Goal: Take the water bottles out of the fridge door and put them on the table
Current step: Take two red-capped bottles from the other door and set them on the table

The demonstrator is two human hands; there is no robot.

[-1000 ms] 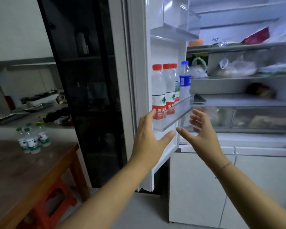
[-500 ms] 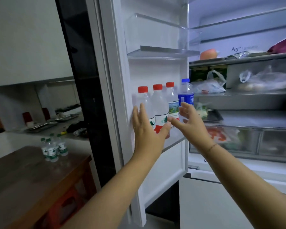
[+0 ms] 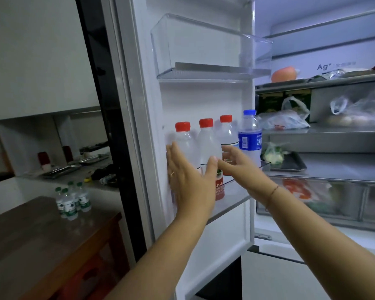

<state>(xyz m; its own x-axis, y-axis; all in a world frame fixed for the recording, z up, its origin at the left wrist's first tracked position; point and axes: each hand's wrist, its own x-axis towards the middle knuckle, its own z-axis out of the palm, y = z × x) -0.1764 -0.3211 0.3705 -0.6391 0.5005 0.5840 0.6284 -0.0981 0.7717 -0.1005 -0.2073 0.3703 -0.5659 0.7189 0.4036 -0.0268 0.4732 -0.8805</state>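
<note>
Three red-capped bottles (image 3: 206, 146) and a blue-capped bottle (image 3: 249, 137) stand in the fridge door shelf (image 3: 236, 191). The left hand (image 3: 188, 180) and right hand (image 3: 240, 167) reach in at the red-capped ones, fingers spread and gripping nothing. Four small bottles (image 3: 73, 201) stand on the worktop (image 3: 41, 241).
</note>
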